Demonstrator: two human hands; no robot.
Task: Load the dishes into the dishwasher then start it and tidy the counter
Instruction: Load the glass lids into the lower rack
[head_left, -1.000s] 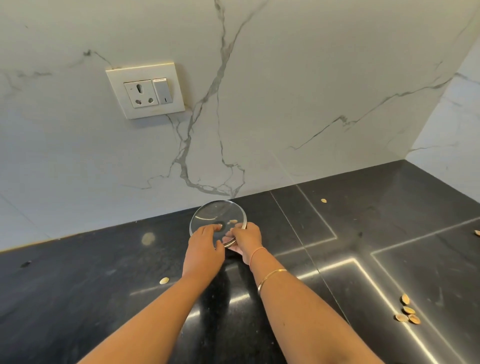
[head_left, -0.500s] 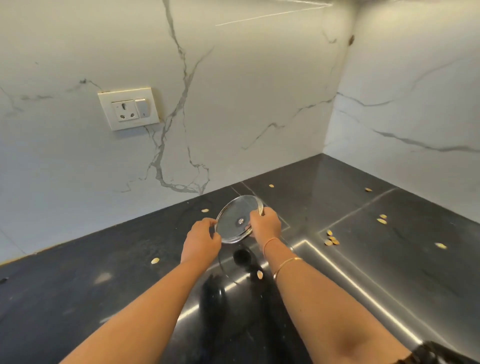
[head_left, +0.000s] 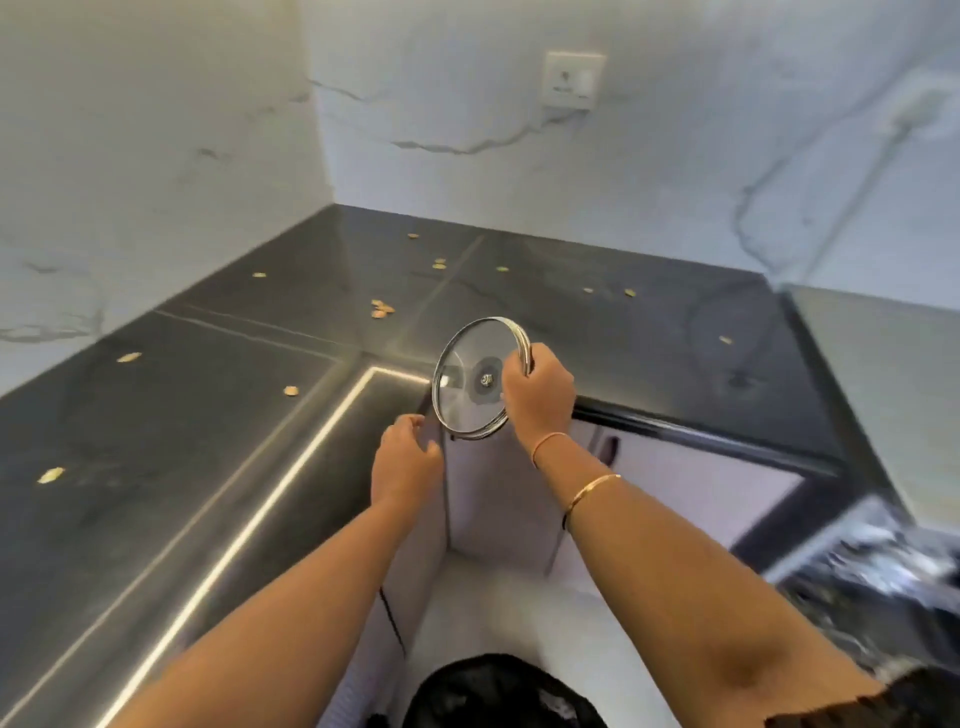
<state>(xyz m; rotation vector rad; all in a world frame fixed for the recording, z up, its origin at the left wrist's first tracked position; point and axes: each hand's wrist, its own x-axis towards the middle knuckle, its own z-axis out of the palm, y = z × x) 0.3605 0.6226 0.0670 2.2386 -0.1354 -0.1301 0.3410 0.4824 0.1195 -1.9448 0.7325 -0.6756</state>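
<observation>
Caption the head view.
Right hand holds a glass lid by its rim over the black counter; left hand empty nearby.

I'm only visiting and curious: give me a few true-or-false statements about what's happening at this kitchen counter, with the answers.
1. The right hand grips the glass lid by its rim. True.
2. The left hand also holds the lid. False: it holds nothing and sits just below the lid.
3. The lid lies flat on the counter. False: it is held up, tilted on edge.
4. Small tan scraps lie scattered on the counter. True.
</observation>
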